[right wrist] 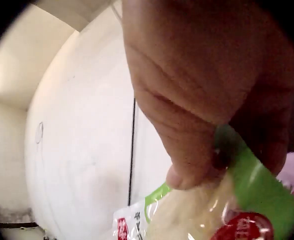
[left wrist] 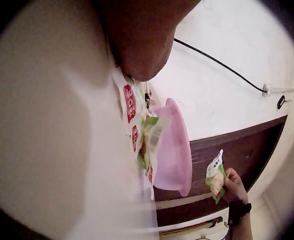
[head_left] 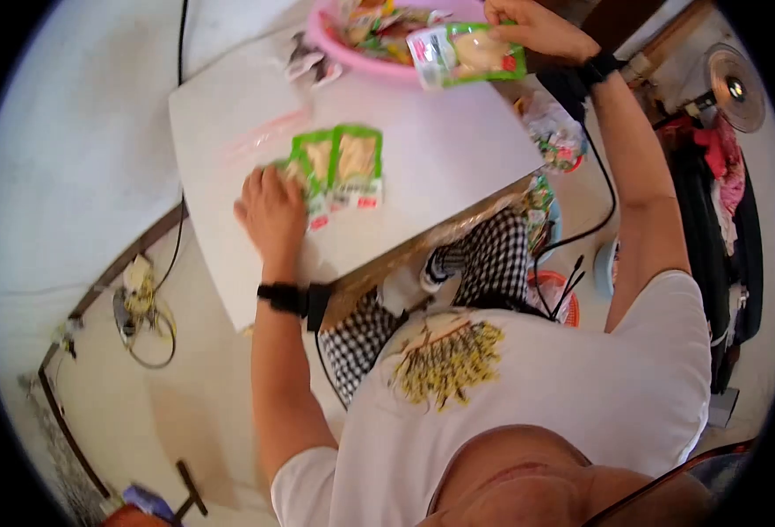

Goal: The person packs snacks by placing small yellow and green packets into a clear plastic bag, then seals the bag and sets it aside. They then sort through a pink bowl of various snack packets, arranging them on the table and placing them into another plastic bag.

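My right hand pinches a green-and-white clear-windowed food packet by its edge, over the near right rim of a pink basin. In the right wrist view the thumb presses on the packet, whose pale contents show through the film. My left hand rests on the table at the left end of a fanned row of similar packets, its fingers over the leftmost one. Two packets show plainly beside it, a middle one and a right one, overlapping each other.
The basin holds several colourful packets. A clear plastic bag with a pink strip lies on the white table, and a dark wrapper lies near the basin. Bags and baskets stand on the floor at the right. A fan is farther right.
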{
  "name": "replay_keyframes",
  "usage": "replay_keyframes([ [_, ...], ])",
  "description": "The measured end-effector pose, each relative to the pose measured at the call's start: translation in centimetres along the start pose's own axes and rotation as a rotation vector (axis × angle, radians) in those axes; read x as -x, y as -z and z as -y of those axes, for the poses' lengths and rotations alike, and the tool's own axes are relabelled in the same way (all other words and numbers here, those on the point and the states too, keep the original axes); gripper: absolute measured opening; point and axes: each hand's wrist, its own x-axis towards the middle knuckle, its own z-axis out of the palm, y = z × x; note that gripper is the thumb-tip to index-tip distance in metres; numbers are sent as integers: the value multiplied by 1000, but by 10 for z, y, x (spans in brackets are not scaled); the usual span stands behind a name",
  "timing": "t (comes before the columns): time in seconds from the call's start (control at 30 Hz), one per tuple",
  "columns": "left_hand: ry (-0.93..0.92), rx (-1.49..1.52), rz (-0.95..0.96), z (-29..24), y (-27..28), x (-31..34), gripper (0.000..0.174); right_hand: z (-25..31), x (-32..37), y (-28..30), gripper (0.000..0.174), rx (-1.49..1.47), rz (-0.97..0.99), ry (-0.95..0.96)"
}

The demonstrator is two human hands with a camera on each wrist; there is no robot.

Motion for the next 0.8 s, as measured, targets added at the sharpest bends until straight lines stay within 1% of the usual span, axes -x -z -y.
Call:
replay_keyframes([
  [0.07, -2, -28, -27, 3, -6, 0, 36, 25, 6, -31, 14, 68, 143, 155],
  [0.1, -10, -34, -50, 4, -8, 0, 36, 33, 4, -45, 14, 100, 252, 175],
  [0.13, -12, -30, -55, 4, -7, 0, 36, 33, 5, -69, 15, 75, 233, 122],
  [0.2, -19, -15, -70, 4, -7, 1, 36, 50, -6, -95, 15, 231, 384, 69],
  [0.3, -31, -10, -98, 4, -7, 2, 37, 70, -27, -127, 17, 415, 481, -136],
  [0.4, -30, 3, -95, 3, -5, 2, 37, 21, -36, -167, 23, 273, 115, 158],
  [0.43, -29, 8, -93, 3, -4, 1, 36, 23, -32, -173, 32, 381, 25, 245],
  [0.53, -1, 15, -78, 2, -1, 2, 36, 25, -13, -199, 31, 359, -186, 156],
  [0.57, -5, 18, -90, 4, -2, 2, 37, 31, -6, -200, 41, 317, -96, 44],
  [0.67, -11, 53, -109, 13, -17, 2, 43, 47, 14, -209, 48, 263, 6, -31],
  [0.7, -5, 76, -103, 17, -20, 1, 46, 35, 16, -219, 61, 220, 5, -24],
  [0.73, -2, 97, -102, 20, -23, 0, 49, 25, 20, -231, 64, 277, 9, 22],
  [0.8, -40, 39, -61, 11, -7, 1, 55, 21, 18, -240, 70, 400, 8, 121],
])
